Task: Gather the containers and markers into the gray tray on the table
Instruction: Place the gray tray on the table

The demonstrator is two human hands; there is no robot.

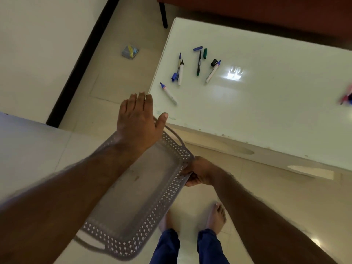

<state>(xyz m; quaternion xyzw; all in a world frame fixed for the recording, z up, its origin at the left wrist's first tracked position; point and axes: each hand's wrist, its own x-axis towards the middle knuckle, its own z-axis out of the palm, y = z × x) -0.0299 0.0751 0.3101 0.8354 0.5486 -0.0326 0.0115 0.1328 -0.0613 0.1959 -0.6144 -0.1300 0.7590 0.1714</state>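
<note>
- Gray tray [133,197], perforated and empty, hangs off the desk [266,111], above the floor; nothing is gathered yet.
- Left hand [139,122] reaches over it, fingers straight.
- Right hand [198,173] pinches the tray's rim.
- Markers [180,72] and loose caps lie scattered on the desk; a blurred object sits at the far right edge.
</note>
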